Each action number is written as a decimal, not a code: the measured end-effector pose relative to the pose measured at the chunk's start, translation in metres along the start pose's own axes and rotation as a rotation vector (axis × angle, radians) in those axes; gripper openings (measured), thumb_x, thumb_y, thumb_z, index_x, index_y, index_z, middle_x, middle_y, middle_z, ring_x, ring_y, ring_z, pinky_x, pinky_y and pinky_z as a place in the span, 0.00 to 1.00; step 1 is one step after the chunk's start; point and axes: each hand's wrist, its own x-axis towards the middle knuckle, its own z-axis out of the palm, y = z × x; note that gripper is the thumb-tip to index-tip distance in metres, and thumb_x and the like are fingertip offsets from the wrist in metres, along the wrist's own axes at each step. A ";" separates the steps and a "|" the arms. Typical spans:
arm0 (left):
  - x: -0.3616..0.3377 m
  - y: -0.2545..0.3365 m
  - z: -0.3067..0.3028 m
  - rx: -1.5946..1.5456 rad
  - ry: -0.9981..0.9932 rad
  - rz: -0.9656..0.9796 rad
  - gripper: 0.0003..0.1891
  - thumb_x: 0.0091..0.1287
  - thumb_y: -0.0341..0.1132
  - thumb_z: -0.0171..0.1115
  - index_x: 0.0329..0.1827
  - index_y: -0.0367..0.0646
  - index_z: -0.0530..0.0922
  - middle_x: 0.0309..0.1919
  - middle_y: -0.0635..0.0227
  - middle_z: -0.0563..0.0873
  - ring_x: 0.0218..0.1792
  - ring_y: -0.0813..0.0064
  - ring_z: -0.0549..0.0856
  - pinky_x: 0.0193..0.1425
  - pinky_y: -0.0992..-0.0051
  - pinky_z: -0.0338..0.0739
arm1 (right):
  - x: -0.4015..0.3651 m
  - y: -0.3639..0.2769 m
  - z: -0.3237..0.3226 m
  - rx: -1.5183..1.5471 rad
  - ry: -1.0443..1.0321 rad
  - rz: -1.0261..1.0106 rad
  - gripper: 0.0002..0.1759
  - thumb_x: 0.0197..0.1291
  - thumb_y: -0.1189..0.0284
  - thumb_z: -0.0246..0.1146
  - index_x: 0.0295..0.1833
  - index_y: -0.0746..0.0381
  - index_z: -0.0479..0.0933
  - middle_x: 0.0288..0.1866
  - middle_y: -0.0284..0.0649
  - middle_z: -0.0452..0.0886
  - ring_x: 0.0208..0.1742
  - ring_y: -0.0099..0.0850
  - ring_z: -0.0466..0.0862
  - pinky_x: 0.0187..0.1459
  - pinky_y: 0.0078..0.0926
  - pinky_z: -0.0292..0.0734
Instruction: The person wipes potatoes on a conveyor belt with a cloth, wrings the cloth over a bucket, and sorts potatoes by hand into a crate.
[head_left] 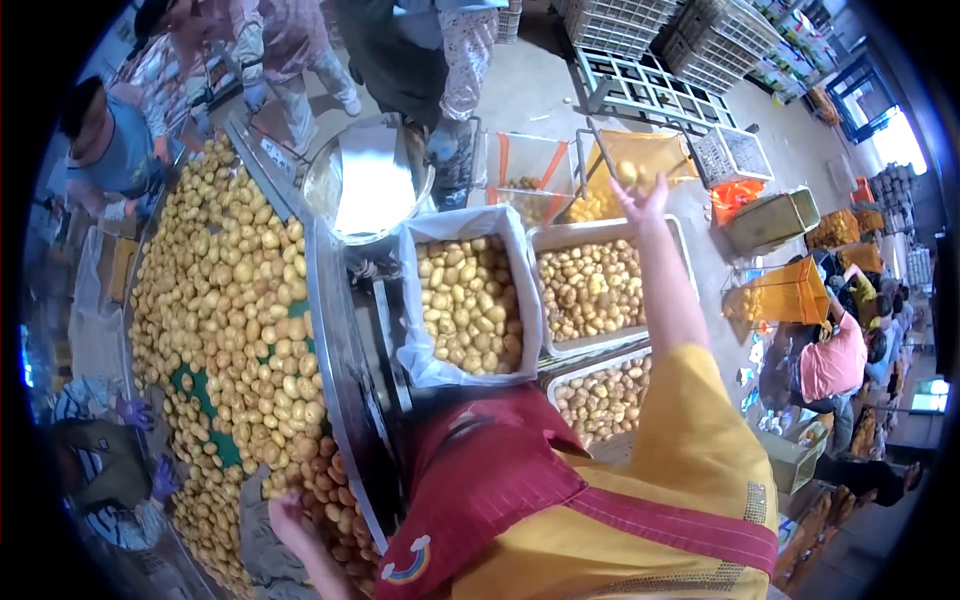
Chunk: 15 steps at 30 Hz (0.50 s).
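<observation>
My right hand reaches out at the end of a stretched arm, fingers spread. Just beyond its fingertips, slightly blurred potatoes show in front of an orange mesh bag that hangs in a frame. My left hand is low over the sorting table, blurred, its fingers not distinct. It is beside a grey cloth and a heap of darker, reddish potatoes. Many pale yellow potatoes cover the table, with green surface showing through in places.
A lined crate of potatoes, two more potato crates and a large metal pan stand beside the metal table edge. Co-workers line the table's far side. Stacked crates stand behind.
</observation>
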 end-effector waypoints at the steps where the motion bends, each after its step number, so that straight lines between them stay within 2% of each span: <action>1: 0.011 -0.035 -0.024 -0.120 0.056 -0.070 0.12 0.70 0.41 0.60 0.36 0.40 0.81 0.40 0.57 0.85 0.43 0.59 0.83 0.49 0.62 0.78 | 0.024 -0.002 -0.006 -0.083 0.109 -0.131 0.29 0.72 0.55 0.61 0.68 0.60 0.63 0.62 0.45 0.65 0.65 0.51 0.75 0.56 0.58 0.84; 2: 0.019 -0.061 -0.046 0.303 0.053 0.020 0.14 0.71 0.43 0.60 0.40 0.41 0.83 0.45 0.55 0.86 0.47 0.55 0.84 0.54 0.60 0.78 | 0.033 -0.001 -0.019 -0.161 0.061 -0.137 0.28 0.71 0.56 0.62 0.67 0.60 0.64 0.62 0.45 0.65 0.64 0.50 0.75 0.57 0.58 0.84; 4: -0.030 -0.065 -0.058 0.914 0.294 0.130 0.25 0.71 0.53 0.62 0.62 0.46 0.84 0.69 0.48 0.78 0.67 0.43 0.77 0.72 0.49 0.70 | 0.031 0.046 -0.039 -0.363 -0.098 -0.065 0.28 0.69 0.59 0.65 0.66 0.59 0.65 0.63 0.44 0.66 0.63 0.48 0.76 0.59 0.57 0.83; 5: -0.046 -0.076 -0.060 1.150 0.221 0.068 0.37 0.66 0.60 0.65 0.74 0.50 0.75 0.78 0.46 0.65 0.76 0.41 0.66 0.77 0.46 0.62 | 0.006 0.076 -0.054 -0.446 -0.257 -0.019 0.23 0.69 0.60 0.65 0.63 0.56 0.68 0.59 0.41 0.70 0.58 0.42 0.78 0.53 0.46 0.84; 6: -0.061 -0.047 -0.055 1.137 0.085 -0.077 0.45 0.61 0.62 0.68 0.80 0.51 0.67 0.80 0.48 0.62 0.78 0.40 0.62 0.79 0.46 0.59 | -0.015 0.108 -0.073 -0.507 -0.390 0.089 0.18 0.69 0.66 0.63 0.59 0.60 0.72 0.56 0.40 0.77 0.56 0.36 0.80 0.52 0.36 0.83; 7: -0.070 -0.084 -0.063 1.192 0.066 0.055 0.51 0.58 0.64 0.69 0.83 0.56 0.59 0.83 0.50 0.57 0.80 0.39 0.56 0.78 0.38 0.56 | -0.039 0.143 -0.090 -0.596 -0.388 0.226 0.09 0.69 0.67 0.62 0.50 0.57 0.75 0.41 0.34 0.80 0.44 0.30 0.82 0.42 0.31 0.81; 8: -0.081 -0.074 -0.056 1.217 0.040 -0.083 0.54 0.55 0.62 0.72 0.85 0.63 0.55 0.85 0.55 0.50 0.82 0.40 0.50 0.75 0.29 0.52 | -0.035 0.180 -0.126 -0.852 -0.664 0.316 0.03 0.69 0.70 0.60 0.45 0.55 0.76 0.35 0.32 0.77 0.34 0.27 0.78 0.34 0.27 0.73; 9: -0.080 -0.073 -0.055 1.158 0.048 -0.156 0.56 0.53 0.59 0.75 0.85 0.71 0.52 0.86 0.62 0.47 0.83 0.40 0.47 0.72 0.25 0.51 | -0.086 0.212 -0.131 -0.726 -0.333 0.443 0.05 0.66 0.71 0.60 0.46 0.55 0.76 0.34 0.32 0.77 0.32 0.27 0.78 0.31 0.26 0.74; 10: -0.079 -0.074 -0.057 1.134 0.080 -0.170 0.55 0.51 0.57 0.78 0.83 0.73 0.56 0.86 0.67 0.49 0.83 0.42 0.48 0.73 0.26 0.52 | -0.107 0.228 -0.142 -0.861 -0.474 0.611 0.07 0.64 0.71 0.62 0.47 0.57 0.76 0.33 0.33 0.77 0.31 0.29 0.79 0.30 0.27 0.75; 11: -0.076 -0.076 -0.066 1.106 0.073 -0.154 0.53 0.51 0.57 0.78 0.82 0.71 0.59 0.86 0.67 0.50 0.83 0.42 0.48 0.73 0.25 0.51 | -0.153 0.243 -0.136 -0.895 -0.422 0.585 0.10 0.65 0.69 0.62 0.50 0.59 0.77 0.35 0.34 0.79 0.32 0.29 0.79 0.31 0.27 0.75; 15: -0.064 -0.086 -0.097 1.040 0.044 -0.051 0.46 0.52 0.48 0.80 0.77 0.66 0.68 0.84 0.69 0.55 0.83 0.46 0.51 0.74 0.28 0.51 | -0.239 0.270 -0.102 -1.206 -0.752 0.576 0.13 0.69 0.65 0.62 0.54 0.59 0.78 0.43 0.34 0.83 0.39 0.28 0.83 0.37 0.25 0.76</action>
